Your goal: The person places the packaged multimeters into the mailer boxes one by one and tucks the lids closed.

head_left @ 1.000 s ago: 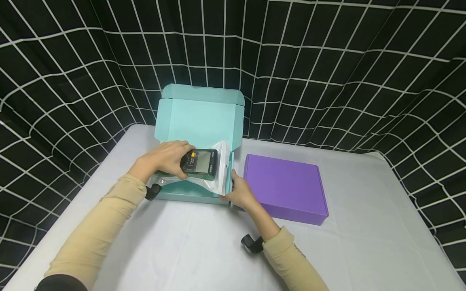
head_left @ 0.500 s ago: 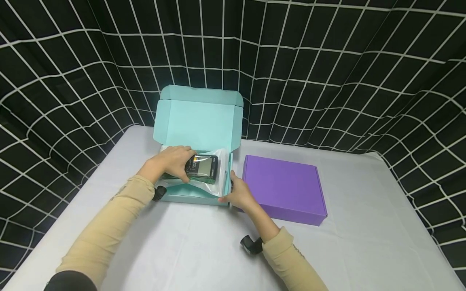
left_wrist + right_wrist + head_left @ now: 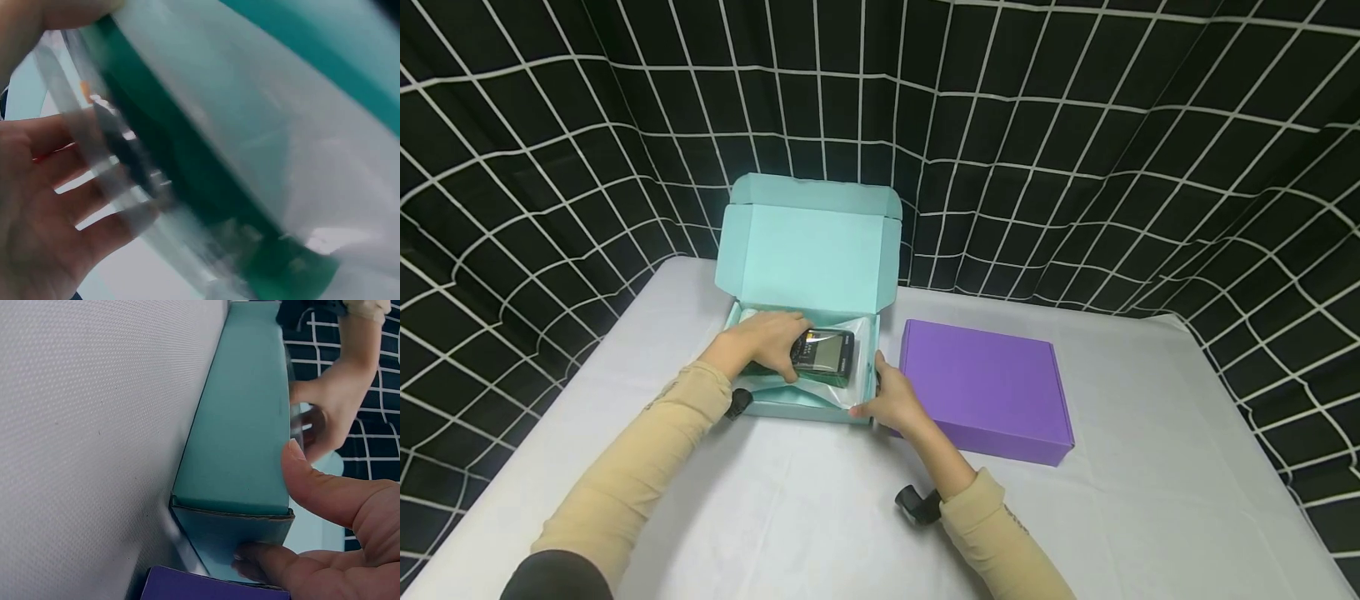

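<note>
Likely at seating step: gripping bagged multimeter in teal box with left hand, pinching four-o'clock corner with right hand. Next, probably settle flat, release.

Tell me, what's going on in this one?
A person's left hand grips a meter in a clear bag, at the open blue box, whose lid stands up. The right hand holds the box's near right corner. Whether the meter rests on the bottom is hard to tell. A closed purple box sits to the right.
</note>
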Action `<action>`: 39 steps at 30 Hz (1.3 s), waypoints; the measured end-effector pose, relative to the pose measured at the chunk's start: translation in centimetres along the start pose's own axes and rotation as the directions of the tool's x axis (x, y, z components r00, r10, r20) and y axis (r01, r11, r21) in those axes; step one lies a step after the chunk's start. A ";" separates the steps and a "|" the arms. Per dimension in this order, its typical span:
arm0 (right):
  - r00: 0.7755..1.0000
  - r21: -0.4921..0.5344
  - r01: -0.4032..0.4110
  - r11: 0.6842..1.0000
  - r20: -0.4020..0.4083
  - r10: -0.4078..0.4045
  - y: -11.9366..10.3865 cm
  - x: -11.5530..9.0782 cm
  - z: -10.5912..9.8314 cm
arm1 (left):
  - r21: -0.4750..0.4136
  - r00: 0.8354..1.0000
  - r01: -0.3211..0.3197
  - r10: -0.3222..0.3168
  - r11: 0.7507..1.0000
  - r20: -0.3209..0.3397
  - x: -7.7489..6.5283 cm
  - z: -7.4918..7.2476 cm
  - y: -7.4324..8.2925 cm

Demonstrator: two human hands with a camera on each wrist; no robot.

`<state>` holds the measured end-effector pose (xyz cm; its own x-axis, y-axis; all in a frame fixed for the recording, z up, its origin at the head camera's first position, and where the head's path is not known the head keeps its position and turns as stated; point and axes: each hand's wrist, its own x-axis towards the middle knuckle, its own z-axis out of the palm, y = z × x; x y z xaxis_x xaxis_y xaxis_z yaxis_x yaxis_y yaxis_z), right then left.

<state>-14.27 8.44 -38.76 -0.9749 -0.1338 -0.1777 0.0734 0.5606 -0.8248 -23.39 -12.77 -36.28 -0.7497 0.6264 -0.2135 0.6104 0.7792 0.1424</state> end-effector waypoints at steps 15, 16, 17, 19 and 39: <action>1.000 -0.035 0.008 0.999 0.001 -0.008 0.0 0.0 -0.1 | -0.023 0.991 0.092 -0.089 0.995 0.096 0.5 1.0 0.5; 1.000 -0.035 0.011 0.999 0.000 -0.011 0.0 0.0 -0.2 | -0.023 0.990 0.098 -0.095 0.995 0.101 0.5 1.0 0.6; 1.000 -0.036 0.011 0.999 0.000 -0.011 0.0 -0.1 -0.2 | -0.022 0.989 0.102 -0.099 0.995 0.106 0.5 1.1 0.6; 1.000 -0.033 0.009 0.999 0.000 -0.009 0.0 -0.1 -0.2 | -0.028 0.986 0.117 -0.113 0.993 0.121 0.5 1.1 0.8; 1.000 -0.011 0.003 1.000 0.009 -0.003 0.0 -0.1 -0.1 | -0.173 0.982 0.150 -0.126 0.973 0.143 -0.1 1.3 0.3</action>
<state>-14.23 8.54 -38.74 -0.9732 -0.1429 -0.1801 0.0682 0.5689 -0.8196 -22.80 -12.69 -37.45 -0.7763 0.5133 -0.3659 0.4375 0.8566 0.2735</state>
